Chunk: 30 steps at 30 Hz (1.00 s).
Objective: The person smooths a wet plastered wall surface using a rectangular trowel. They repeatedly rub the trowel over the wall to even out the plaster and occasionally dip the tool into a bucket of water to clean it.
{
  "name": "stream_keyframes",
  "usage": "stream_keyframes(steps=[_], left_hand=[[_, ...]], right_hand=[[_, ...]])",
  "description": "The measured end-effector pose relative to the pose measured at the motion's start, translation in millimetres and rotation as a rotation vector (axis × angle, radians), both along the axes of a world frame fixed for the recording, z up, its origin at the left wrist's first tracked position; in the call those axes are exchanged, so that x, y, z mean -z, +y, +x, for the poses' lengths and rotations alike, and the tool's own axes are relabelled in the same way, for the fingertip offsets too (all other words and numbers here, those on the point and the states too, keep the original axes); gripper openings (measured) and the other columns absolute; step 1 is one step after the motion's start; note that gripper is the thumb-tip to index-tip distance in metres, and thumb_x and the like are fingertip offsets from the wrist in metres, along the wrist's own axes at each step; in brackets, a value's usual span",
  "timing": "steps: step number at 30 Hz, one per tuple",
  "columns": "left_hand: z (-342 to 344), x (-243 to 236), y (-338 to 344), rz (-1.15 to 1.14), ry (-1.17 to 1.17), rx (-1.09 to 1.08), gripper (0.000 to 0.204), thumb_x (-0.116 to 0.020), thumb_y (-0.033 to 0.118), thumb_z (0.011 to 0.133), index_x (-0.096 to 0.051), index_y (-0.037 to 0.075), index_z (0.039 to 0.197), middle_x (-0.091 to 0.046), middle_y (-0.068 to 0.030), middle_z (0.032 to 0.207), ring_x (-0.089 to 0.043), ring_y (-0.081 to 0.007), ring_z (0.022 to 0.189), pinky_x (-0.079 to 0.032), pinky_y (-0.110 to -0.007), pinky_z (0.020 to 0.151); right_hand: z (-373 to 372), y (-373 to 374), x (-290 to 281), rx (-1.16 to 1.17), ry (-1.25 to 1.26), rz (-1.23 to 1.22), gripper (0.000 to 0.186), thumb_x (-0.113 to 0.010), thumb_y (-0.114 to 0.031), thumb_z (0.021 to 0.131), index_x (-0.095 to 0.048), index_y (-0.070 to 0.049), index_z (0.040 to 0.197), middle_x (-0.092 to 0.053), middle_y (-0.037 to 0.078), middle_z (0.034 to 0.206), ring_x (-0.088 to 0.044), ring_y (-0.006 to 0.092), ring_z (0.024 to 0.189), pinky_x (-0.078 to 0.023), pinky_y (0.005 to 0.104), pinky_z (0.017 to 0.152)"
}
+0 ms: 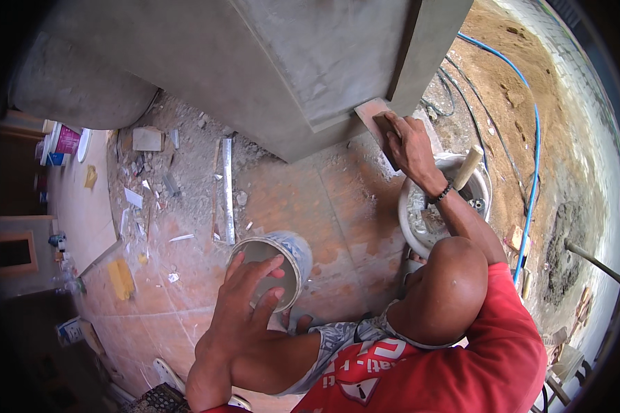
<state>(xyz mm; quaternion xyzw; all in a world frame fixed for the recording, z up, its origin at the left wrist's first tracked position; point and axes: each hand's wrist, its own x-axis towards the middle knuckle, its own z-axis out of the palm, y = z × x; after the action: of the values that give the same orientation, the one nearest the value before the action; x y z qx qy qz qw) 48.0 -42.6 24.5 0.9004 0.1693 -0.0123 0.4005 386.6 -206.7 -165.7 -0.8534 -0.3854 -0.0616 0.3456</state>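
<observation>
My right hand (412,148) is closed round the grip of a plastering float (373,112). The float's flat face lies at the lower edge of a grey plastered wall (220,82), near its corner. My left hand (244,296) hangs over the near side of a white-and-blue bucket (300,256), fingers spread and holding nothing. Whether those fingers touch the bucket rim I cannot tell. Beneath my right forearm stands a round tub (408,219) smeared with grey mix. A tool with a pale wooden handle (469,166) sticks up out of it.
A metal strip (228,189) lies on the dusty tiled floor (289,199) amid rubble and scraps. A yellow sponge-like block (120,279) is at the left. On the right, a blue hose (536,138) and dark cables run past a sand pile (510,89).
</observation>
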Motion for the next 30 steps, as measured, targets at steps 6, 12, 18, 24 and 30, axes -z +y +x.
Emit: stream_keyframes(steps=[6, 12, 18, 24, 30], left_hand=[[-0.4, 0.6, 1.3, -0.014, 0.000, 0.016, 0.042, -0.067, 0.014, 0.088, -0.057, 0.008, 0.128, -0.070, -0.0110, 0.102, -0.065, -0.0294, 0.102, -0.026, -0.054, 0.114], [2.7, 1.9, 2.7, -0.004, -0.005, 0.060, 0.043, -0.067, 0.015, 0.087, -0.058, 0.009, 0.128, -0.069, -0.0112, 0.103, -0.065, -0.0313, 0.104, -0.026, -0.053, 0.115], [-4.5, -8.0, -1.8, -0.002, 0.027, 0.109, 0.043, -0.067, 0.018, 0.087, -0.057, 0.009, 0.128, -0.068, -0.0116, 0.105, -0.064, -0.0305, 0.105, -0.026, -0.054, 0.115], [-13.5, -11.4, -3.8, -0.044, -0.014, 0.275, 0.045, -0.064, 0.014, 0.088, -0.052, 0.007, 0.131, -0.063, -0.0108, 0.111, -0.061, -0.0293, 0.106, -0.020, -0.056, 0.114], [-36.2, -7.6, -0.4, -0.065, 0.032, 0.299, 0.046, -0.062, 0.013, 0.089, -0.050, 0.007, 0.134, -0.061, -0.0114, 0.114, -0.058, -0.0296, 0.108, -0.018, -0.056, 0.113]], right_hand=[[-3.3, 11.7, 17.6, -0.012, -0.022, -0.070, 0.043, -0.059, -0.003, 0.083, -0.057, -0.001, 0.125, -0.060, 0.021, 0.094, -0.055, 0.0382, 0.091, -0.046, 0.0462, 0.083], [-36.0, 30.4, -3.1, -0.225, 0.076, -0.080, 0.043, -0.061, -0.008, 0.085, -0.056, -0.002, 0.128, -0.061, 0.021, 0.095, -0.056, 0.0409, 0.090, -0.047, 0.0473, 0.082], [-40.9, -13.5, -16.3, -0.024, 0.770, 0.331, 0.062, -0.059, -0.004, 0.087, -0.040, -0.006, 0.146, -0.064, 0.020, 0.109, -0.066, 0.0289, 0.093, -0.054, 0.0380, 0.081], [-87.4, 18.7, 23.5, 0.182, 1.397, 0.562, 0.070, -0.062, -0.001, 0.089, -0.031, -0.013, 0.151, -0.057, 0.012, 0.104, -0.062, 0.0178, 0.082, -0.060, 0.0342, 0.067], [-112.5, 96.3, 86.7, 0.294, 1.493, 0.785, 0.071, -0.060, 0.000, 0.091, -0.028, -0.018, 0.152, -0.056, 0.008, 0.102, -0.060, 0.0137, 0.069, -0.058, 0.0320, 0.056]])
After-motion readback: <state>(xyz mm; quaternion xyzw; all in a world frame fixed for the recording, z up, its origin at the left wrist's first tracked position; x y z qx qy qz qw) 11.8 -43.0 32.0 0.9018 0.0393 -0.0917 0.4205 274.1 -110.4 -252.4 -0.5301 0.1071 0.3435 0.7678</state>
